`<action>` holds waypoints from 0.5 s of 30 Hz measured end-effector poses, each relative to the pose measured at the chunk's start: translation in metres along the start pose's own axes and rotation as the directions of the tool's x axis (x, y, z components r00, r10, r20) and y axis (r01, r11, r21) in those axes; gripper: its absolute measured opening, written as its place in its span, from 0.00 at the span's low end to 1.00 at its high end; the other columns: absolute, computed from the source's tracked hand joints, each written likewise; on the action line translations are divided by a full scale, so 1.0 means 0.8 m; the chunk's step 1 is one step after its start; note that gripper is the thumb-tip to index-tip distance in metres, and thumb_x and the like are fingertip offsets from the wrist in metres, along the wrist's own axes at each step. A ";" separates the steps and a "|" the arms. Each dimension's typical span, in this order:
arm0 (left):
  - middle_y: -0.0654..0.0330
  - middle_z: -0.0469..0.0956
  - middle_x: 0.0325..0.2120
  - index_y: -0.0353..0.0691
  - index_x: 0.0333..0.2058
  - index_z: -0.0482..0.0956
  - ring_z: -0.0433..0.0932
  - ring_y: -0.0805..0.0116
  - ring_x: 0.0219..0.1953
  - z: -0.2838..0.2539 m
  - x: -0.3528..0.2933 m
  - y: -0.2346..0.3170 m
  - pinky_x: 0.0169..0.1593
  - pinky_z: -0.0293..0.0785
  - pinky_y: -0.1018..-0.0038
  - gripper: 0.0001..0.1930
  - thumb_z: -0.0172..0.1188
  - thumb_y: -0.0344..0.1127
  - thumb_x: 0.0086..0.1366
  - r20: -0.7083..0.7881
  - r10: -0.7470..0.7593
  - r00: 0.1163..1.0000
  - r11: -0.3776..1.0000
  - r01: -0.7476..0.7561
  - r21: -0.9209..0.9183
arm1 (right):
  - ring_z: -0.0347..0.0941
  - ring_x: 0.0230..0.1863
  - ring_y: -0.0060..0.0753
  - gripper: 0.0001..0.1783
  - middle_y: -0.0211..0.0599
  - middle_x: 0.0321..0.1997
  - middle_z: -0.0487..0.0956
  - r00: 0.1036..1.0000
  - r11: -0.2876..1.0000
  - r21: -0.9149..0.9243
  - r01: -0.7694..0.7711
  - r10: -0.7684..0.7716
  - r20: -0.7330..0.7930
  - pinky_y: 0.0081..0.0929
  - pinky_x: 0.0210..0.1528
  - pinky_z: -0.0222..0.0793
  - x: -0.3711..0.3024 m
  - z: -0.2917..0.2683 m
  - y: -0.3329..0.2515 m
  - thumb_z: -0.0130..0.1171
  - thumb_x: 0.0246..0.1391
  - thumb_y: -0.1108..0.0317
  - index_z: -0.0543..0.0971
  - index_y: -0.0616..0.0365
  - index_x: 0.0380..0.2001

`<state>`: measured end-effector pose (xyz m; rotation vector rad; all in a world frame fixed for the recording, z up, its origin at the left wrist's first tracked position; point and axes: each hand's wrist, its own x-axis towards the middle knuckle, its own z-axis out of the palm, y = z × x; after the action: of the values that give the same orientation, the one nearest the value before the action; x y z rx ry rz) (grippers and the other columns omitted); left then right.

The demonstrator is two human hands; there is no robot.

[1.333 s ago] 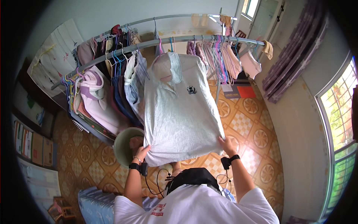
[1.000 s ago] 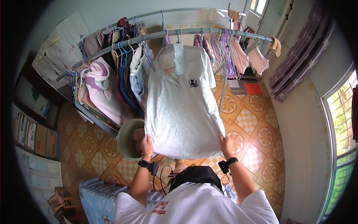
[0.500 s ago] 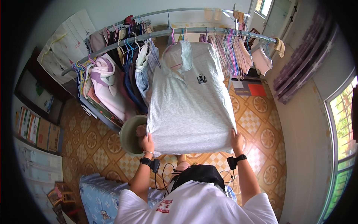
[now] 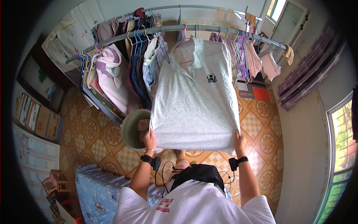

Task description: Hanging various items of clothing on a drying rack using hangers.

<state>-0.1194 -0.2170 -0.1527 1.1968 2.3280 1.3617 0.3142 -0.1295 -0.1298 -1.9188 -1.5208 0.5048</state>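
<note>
A light grey polo shirt [image 4: 194, 108] with a small dark chest emblem hangs by a pink hanger [image 4: 185, 31] from the front metal rail [image 4: 171, 28]. My left hand [image 4: 150, 140] grips the shirt's lower left edge, and my right hand [image 4: 239, 143] grips its lower right edge. Between them the hem is pulled toward me, so the shirt slopes out taut from the rail. Just left of my left hand stands a green-grey bucket [image 4: 128, 128] with a pinkish cloth [image 4: 143, 125] in it.
Clothes on hangers [image 4: 115, 74] crowd the rail's left; bare hangers [image 4: 242, 48] and pink underwear [image 4: 270, 65] hang right. A second rail [image 4: 209, 7] runs behind. A blue patterned bed cover [image 4: 97, 194] lies near left. A purple curtain [image 4: 309, 71] and window [image 4: 341, 134] are at right.
The view has shifted slightly, so the rail and shirt top appear farther right. Both hands keep their hold on the shirt's lower edges, and the hem remains stretched.
</note>
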 end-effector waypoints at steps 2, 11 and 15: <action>0.43 0.76 0.22 0.31 0.32 0.77 0.76 0.49 0.27 0.002 0.001 -0.003 0.33 0.69 0.63 0.23 0.47 0.50 0.65 0.014 -0.047 0.999 0.999 0.047 -0.009 | 0.74 0.24 0.53 0.28 0.58 0.19 0.73 1.000 0.998 -0.054 -0.007 0.007 -0.004 0.41 0.29 0.65 0.001 0.000 0.004 0.46 0.57 0.48 0.77 0.68 0.28; 0.65 0.76 0.22 0.34 0.31 0.80 0.71 0.78 0.25 -0.029 -0.016 -0.052 0.31 0.68 0.76 0.22 0.60 0.52 0.56 0.740 -0.356 0.570 0.914 0.379 0.148 | 0.67 0.26 0.19 0.18 0.28 0.21 0.74 0.857 0.978 0.186 -0.095 -0.014 0.514 0.23 0.30 0.64 -0.025 -0.017 0.065 0.55 0.55 0.57 0.77 0.64 0.36; 0.66 0.75 0.23 0.33 0.34 0.78 0.69 0.79 0.25 -0.018 -0.031 -0.092 0.31 0.67 0.77 0.20 0.57 0.48 0.59 0.614 -0.269 0.742 0.872 0.459 -0.172 | 0.67 0.29 0.17 0.17 0.26 0.24 0.74 0.927 0.835 0.512 -0.199 -0.009 0.376 0.21 0.32 0.64 -0.042 0.007 0.099 0.52 0.58 0.60 0.74 0.64 0.41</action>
<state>-0.1514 -0.2626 -0.2088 0.8270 1.7123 0.9939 0.3585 -0.1710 -0.1907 -1.5009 -1.2983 1.2568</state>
